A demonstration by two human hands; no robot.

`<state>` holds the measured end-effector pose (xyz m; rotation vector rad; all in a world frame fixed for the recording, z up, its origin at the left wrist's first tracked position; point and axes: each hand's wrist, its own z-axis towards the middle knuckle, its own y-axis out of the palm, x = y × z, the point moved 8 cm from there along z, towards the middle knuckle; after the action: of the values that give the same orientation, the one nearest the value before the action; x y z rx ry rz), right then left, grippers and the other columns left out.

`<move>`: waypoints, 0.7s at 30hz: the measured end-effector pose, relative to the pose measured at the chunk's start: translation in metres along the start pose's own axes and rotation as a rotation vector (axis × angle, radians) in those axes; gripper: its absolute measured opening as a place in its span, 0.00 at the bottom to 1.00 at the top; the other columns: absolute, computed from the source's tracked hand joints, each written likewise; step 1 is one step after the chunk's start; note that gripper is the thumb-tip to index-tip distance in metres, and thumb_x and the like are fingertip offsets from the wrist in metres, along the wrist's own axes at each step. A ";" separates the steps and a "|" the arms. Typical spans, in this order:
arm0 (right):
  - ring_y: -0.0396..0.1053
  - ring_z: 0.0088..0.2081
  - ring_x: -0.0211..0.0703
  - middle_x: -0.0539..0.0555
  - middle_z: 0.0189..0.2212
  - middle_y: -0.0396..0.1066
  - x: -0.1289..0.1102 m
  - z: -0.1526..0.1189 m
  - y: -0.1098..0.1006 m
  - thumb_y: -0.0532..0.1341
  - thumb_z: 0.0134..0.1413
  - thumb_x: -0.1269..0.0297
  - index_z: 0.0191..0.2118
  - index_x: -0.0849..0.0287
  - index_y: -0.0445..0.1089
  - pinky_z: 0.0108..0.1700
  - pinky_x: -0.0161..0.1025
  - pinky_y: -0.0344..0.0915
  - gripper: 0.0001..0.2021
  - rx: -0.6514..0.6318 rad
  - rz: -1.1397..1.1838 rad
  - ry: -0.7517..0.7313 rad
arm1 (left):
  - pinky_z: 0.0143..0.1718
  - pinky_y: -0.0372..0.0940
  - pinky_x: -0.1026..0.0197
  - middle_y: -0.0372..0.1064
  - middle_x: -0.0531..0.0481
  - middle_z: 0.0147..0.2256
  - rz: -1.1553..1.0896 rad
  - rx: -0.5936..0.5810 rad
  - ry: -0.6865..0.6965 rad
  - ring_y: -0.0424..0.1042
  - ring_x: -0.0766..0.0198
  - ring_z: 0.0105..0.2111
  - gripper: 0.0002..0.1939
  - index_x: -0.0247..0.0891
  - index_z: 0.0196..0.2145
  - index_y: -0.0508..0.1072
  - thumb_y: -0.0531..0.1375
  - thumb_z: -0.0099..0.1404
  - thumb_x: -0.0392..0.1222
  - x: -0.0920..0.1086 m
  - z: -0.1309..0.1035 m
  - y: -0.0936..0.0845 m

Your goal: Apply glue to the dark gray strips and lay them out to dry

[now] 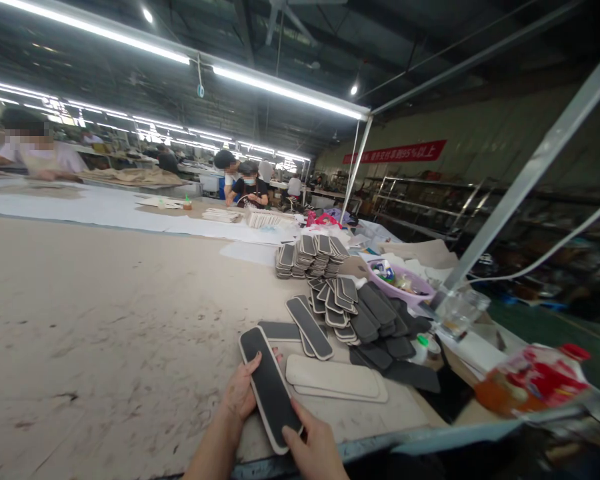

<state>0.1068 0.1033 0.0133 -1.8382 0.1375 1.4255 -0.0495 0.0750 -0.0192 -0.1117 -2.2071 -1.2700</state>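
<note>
Between my hands is a long, rounded panel [270, 390] with a dark grey face and a cream border, tilted above the table's near edge. My left hand [243, 390] grips its left side, thumb on the dark face and fingers behind. My right hand [313, 440] pinches its lower right end. Just right of it lie cream rounded panels [333, 375], overlapping each other. Behind it, more dark panels with cream borders [310, 327] lie crossed on the table.
Stacks of bordered panels [310, 257] and loose dark pieces [380, 320] spread along the right side. Beyond are a lilac basin [397, 288], a green-capped bottle [421, 348], a red-and-white bag [535, 380] and a metal post [520, 180]. Co-workers [247, 187] sit at far tables.
</note>
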 end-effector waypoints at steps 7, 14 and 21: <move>0.64 0.52 0.51 0.62 0.50 0.66 -0.022 0.055 -0.069 0.55 0.56 0.55 0.57 0.62 0.63 0.54 0.41 0.57 0.26 0.209 -0.566 0.012 | 0.36 0.71 0.49 0.74 0.32 0.36 -0.005 0.039 -0.021 0.76 0.52 0.31 0.22 0.24 0.46 0.69 0.60 0.60 0.45 0.000 0.001 -0.001; 0.57 0.57 0.52 0.65 0.55 0.59 0.001 0.160 -0.089 0.57 0.54 0.56 0.59 0.68 0.58 0.56 0.40 0.54 0.30 0.239 -0.738 0.199 | 0.36 0.72 0.50 0.74 0.32 0.39 -0.044 0.094 -0.060 0.75 0.49 0.36 0.24 0.25 0.50 0.67 0.61 0.59 0.42 -0.003 0.003 -0.002; 0.57 0.54 0.64 0.67 0.52 0.60 0.015 0.189 -0.069 0.68 0.34 0.54 0.61 0.61 0.54 0.49 0.52 0.60 0.45 0.193 -0.763 0.317 | 0.39 0.71 0.49 0.73 0.28 0.40 -0.048 0.098 -0.092 0.75 0.48 0.37 0.24 0.22 0.48 0.68 0.61 0.59 0.44 -0.007 0.006 -0.004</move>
<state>0.0027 0.2757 0.0252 -1.6741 -0.2425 0.5728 -0.0483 0.0793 -0.0285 -0.0810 -2.3598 -1.2010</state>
